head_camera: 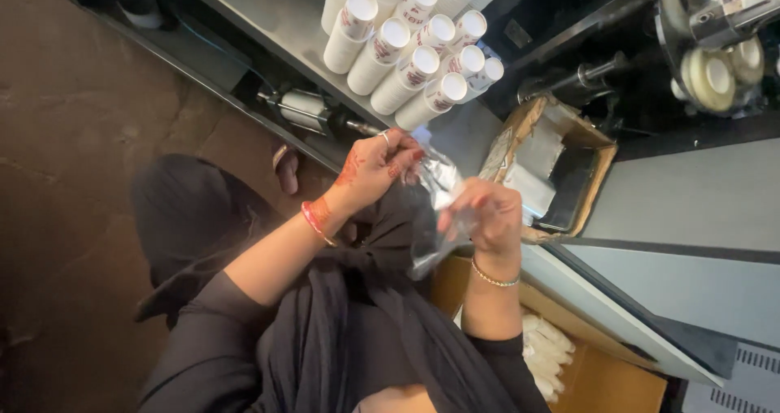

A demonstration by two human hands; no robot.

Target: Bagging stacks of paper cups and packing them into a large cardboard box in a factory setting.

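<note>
A: What's at the left of the frame?
B: The left hand (375, 168), fingers pinched shut on the top edge of a clear plastic bag (435, 210) at mid-frame.

A: And further right?
B: The right hand (487, 216), curled tight around the bag's other side. Above, stacks of paper cups (410, 43) lie on the steel counter (280, 11); a cardboard box (561, 165) sits right.

A: How far along?
B: I'd judge the bag looks crumpled and barely parted, apparently empty; the cups lie untouched.
</note>
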